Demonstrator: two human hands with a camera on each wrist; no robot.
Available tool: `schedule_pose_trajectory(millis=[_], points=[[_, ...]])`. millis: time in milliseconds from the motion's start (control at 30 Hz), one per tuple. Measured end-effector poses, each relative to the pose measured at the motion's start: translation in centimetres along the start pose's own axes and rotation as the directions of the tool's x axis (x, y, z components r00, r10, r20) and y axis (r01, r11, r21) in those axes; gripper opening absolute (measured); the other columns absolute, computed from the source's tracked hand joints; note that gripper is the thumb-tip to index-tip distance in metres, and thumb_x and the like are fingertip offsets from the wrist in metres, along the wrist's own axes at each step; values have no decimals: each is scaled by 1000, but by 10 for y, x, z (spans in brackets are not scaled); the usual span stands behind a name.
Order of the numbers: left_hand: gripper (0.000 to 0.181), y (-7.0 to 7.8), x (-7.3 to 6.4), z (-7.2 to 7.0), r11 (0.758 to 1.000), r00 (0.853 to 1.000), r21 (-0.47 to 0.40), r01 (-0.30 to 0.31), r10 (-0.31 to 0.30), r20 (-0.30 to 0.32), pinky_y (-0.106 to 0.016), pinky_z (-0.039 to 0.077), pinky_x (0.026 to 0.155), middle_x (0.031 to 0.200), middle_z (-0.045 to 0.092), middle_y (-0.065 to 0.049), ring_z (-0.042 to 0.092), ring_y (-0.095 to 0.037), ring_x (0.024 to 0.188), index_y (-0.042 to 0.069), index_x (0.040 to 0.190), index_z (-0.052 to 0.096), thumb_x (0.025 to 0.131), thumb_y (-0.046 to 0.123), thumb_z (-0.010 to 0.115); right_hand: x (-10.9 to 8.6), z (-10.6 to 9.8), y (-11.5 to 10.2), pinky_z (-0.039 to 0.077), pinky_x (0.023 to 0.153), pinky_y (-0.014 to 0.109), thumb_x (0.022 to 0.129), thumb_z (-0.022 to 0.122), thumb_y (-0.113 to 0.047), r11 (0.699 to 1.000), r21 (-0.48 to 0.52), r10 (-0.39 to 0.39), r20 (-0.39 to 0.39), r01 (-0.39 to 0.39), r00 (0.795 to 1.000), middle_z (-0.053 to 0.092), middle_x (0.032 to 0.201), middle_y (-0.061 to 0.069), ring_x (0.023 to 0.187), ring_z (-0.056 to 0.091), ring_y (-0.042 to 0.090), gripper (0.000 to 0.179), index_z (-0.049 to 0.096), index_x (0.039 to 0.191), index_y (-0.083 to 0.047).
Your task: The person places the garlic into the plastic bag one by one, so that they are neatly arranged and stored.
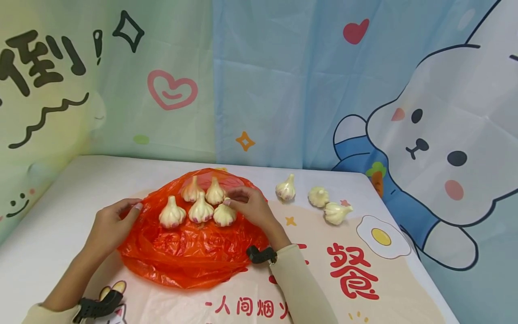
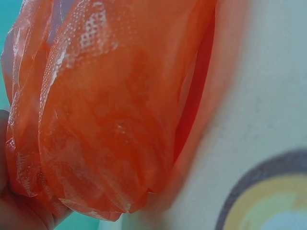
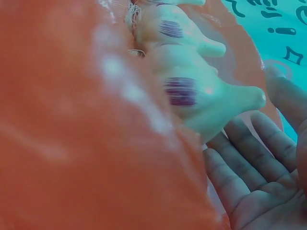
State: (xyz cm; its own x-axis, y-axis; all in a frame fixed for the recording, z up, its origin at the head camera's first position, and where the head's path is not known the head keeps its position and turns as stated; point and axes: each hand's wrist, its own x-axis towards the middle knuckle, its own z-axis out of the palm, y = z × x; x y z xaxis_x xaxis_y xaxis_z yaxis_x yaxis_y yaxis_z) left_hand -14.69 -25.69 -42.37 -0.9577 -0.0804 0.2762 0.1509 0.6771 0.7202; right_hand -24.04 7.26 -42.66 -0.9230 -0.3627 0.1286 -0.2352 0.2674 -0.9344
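An orange-red plastic bag [image 1: 182,256] lies spread on the table, its mouth wide. Several garlic bulbs [image 1: 171,213] sit grouped inside it. My left hand [image 1: 111,225] pinches the bag's left rim between thumb and fingers; the left wrist view shows the bag film [image 2: 110,120] bunched against that hand. Over the bag's right side, my right hand [image 1: 252,209] is beside the rightmost garlic bulb [image 1: 224,218]. In the right wrist view its fingers are loosely spread around the stem of a garlic bulb [image 3: 206,103], without a visible grip. Bag film hides part of that bulb.
Three more garlic bulbs lie on the table right of the bag: one upright bulb [image 1: 286,189] and two close together, a rear bulb [image 1: 319,196] and a front bulb [image 1: 337,213]. A printed cloth [image 1: 315,283] covers the tabletop. A patterned curtain [image 1: 259,81] hangs behind.
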Motion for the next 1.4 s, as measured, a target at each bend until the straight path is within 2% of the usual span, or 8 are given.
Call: schedule_pose_trajectory(millis=[67, 300, 467, 700, 800, 1000, 1200, 1400], points=[[35, 0, 0, 0, 1000, 1000, 2, 1, -1, 1, -52, 53, 79, 112, 65, -26, 62, -40, 96, -5, 119, 63, 102, 23, 51, -1, -2, -3, 53, 91, 31, 88, 73, -17, 1000, 25, -4, 4, 4, 1000, 67, 114, 14, 104, 65, 25, 34, 66, 116, 1], [36, 1, 0, -1, 1000, 1000, -4, 9, -9, 11, -52, 53, 80, 112, 64, -27, 62, -41, 97, -5, 119, 62, 102, 24, 51, -19, -8, -43, 54, 89, 31, 93, 65, -8, 998, 67, -19, 12, 18, 1000, 66, 113, 20, 102, 66, 27, 28, 63, 116, 9], [36, 0, 0, 0, 1000, 1000, -3, 6, -6, 11, -52, 53, 80, 112, 65, -26, 62, -40, 96, -5, 119, 62, 102, 24, 51, -24, -14, -46, 53, 90, 31, 94, 64, -7, 999, 32, -29, -27, 30, 999, 68, 111, 17, 102, 66, 24, 26, 65, 115, 7], [35, 0, 0, 2, 1000, 1000, -3, 4, -4, 8, -51, 53, 79, 112, 65, -26, 63, -39, 95, -5, 119, 63, 102, 23, 51, -19, -27, -14, 53, 90, 32, 93, 68, -17, 1000, -10, 3, -82, -4, 997, 69, 110, 9, 103, 65, 23, 29, 68, 117, -1], [35, 0, 0, 2, 1000, 1000, -2, 7, -7, 9, -52, 54, 79, 112, 65, -26, 62, -39, 95, -5, 119, 63, 102, 24, 51, -20, -35, -11, 54, 88, 32, 92, 69, -20, 1000, -9, 19, -112, -20, 994, 69, 108, 6, 101, 66, 21, 28, 69, 115, -5], [35, -1, 0, 1, 1000, 1000, 5, 9, -9, 7, -52, 54, 79, 111, 65, -25, 62, -38, 95, -4, 119, 63, 102, 24, 50, -22, -50, -11, 55, 85, 32, 91, 71, -27, 1000, -19, -5, -183, 2, 983, 70, 106, 2, 98, 66, 19, 28, 71, 113, -10], [36, 0, 0, 1, 1000, 1000, 0, 0, 0, 6, -52, 54, 78, 111, 65, -26, 62, -39, 95, -5, 119, 63, 102, 24, 50, -24, -65, -7, 55, 86, 32, 90, 72, -31, 999, -22, -41, -239, 37, 970, 71, 104, 3, 97, 66, 20, 29, 72, 110, -10], [36, 0, 0, 1, 1000, 1000, -5, 10, -10, 10, -52, 54, 79, 112, 65, -26, 62, -39, 96, -5, 118, 63, 102, 25, 50, -28, -82, 1, 55, 85, 31, 89, 72, -32, 998, -56, -39, -287, 24, 957, 72, 102, 3, 95, 67, 18, 30, 71, 110, -10]])
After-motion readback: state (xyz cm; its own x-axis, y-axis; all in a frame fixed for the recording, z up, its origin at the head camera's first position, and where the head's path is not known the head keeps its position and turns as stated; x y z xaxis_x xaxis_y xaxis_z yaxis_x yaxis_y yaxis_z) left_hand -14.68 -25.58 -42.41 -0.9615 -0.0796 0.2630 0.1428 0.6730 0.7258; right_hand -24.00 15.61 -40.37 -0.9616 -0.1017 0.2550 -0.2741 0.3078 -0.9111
